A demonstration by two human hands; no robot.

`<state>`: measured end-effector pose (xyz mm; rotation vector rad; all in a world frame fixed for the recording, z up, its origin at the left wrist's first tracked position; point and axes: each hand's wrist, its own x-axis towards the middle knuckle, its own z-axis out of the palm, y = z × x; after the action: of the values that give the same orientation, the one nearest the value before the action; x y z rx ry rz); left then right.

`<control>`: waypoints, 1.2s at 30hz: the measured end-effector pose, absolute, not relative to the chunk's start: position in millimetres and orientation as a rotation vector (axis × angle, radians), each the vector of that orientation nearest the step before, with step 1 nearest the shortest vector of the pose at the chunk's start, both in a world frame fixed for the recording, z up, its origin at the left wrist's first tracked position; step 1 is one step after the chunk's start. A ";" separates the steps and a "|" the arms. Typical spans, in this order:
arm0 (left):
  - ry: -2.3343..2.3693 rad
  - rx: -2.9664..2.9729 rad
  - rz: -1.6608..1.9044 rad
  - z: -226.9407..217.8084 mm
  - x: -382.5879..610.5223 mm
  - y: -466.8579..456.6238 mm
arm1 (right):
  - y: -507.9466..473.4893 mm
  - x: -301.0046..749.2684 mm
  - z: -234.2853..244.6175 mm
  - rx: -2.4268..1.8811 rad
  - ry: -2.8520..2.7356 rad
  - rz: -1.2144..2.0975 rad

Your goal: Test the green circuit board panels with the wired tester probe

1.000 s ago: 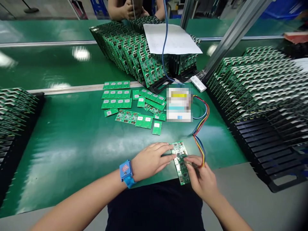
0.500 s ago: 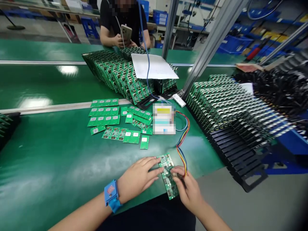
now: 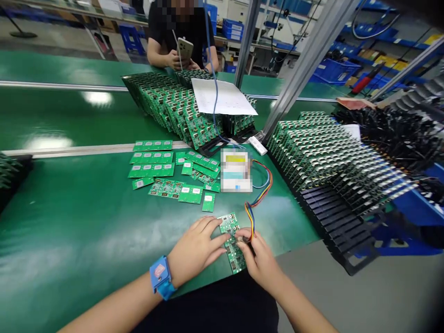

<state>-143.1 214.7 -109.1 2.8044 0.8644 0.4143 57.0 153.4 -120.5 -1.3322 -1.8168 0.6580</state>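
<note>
A green circuit board [image 3: 233,252] lies near the front edge of the table, chip side up. My left hand [image 3: 199,245] has its fingers stretched out, with fingertips resting on the board's left side. A blue strap [image 3: 161,276] circles that wrist. Between the thumb and fingers of my right hand [image 3: 260,261] is the plug end of a coloured wire cable [image 3: 250,217], held against the board's right side. My fingers hide most of the plug, so I cannot tell how it meets the board. The cable runs back to a small device [image 3: 236,185], blurred in view.
Several loose green boards [image 3: 151,170] lie left of the device. Racks packed with boards stand behind [image 3: 166,106] and at right [image 3: 322,148], the latter by a metal post [image 3: 298,64]. A white sheet [image 3: 225,97] covers part of the rear rack. Across the table, a person holds a phone [image 3: 185,48].
The board and both hands have shifted slightly left and away from the front edge. The cable's near end has swung left with my right hand.
</note>
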 end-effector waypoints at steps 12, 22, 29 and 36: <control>0.932 2.681 0.429 -109.7 -147.7 220.0 | 162.5 52.9 -126.3 -1.340 -1.808 0.583; 0.896 2.628 0.355 -108.4 -151.4 224.8 | 162.6 53.2 -127.0 -1.357 -1.791 0.595; 0.894 2.624 0.366 -108.8 -150.4 225.0 | 162.0 53.9 -128.7 -1.366 -1.780 0.614; 0.897 2.620 0.362 -109.9 -150.9 224.9 | 162.7 53.4 -127.7 -1.347 -1.773 0.622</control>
<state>-150.9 224.9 -109.9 2.6201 0.8969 0.3617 53.4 162.7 -127.7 -1.3472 -1.7725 0.6217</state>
